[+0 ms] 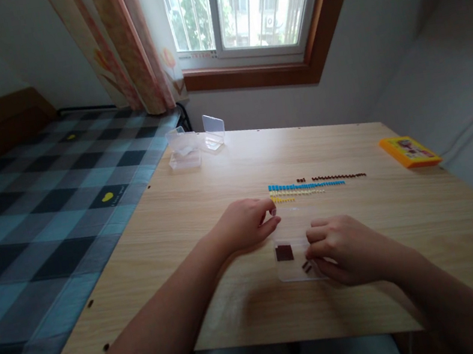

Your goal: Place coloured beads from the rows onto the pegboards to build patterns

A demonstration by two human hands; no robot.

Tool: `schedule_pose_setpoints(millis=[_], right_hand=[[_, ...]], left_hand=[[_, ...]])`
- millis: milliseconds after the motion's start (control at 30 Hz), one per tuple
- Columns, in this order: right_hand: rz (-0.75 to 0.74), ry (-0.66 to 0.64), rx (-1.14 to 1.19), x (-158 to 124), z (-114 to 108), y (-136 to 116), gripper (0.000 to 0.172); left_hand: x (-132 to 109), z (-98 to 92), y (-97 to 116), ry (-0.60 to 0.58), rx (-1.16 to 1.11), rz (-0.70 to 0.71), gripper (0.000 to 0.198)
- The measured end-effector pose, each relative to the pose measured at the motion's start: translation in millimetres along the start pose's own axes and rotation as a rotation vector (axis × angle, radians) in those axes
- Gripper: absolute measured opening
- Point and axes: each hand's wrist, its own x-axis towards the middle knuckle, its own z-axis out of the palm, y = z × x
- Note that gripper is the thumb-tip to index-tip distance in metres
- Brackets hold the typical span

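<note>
A clear plastic box lies on the table in front of me with its see-through lid raised on the far side. Inside it are a dark brown block of pieces and a few loose brown pieces. My left hand is curled at the lid's left edge, thumb and finger closed on it. Over the box's right side, my right hand has its fingertips pinched together beside the loose brown pieces; whatever they hold is hidden.
Beyond the box run rows of small blue pieces, cream pieces, yellow pieces and brown pieces. Clear boxes stand at the back left. An orange-yellow box lies at the right edge. A bed adjoins the left.
</note>
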Motion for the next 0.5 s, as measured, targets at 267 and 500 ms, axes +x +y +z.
schedule_pose_setpoints(millis=[267, 500], right_hand=[[-0.072, -0.009, 0.073, 0.3, 0.5, -0.3, 0.012], [-0.056, 0.029, 0.025, 2.9, -1.2, -0.6, 0.018]], left_hand=[[-0.1, -0.3, 0.8, 0.01, 0.007, 0.009, 0.014], [-0.2, -1.6, 1.6, 0.004, 0.017, 0.004, 0.015]])
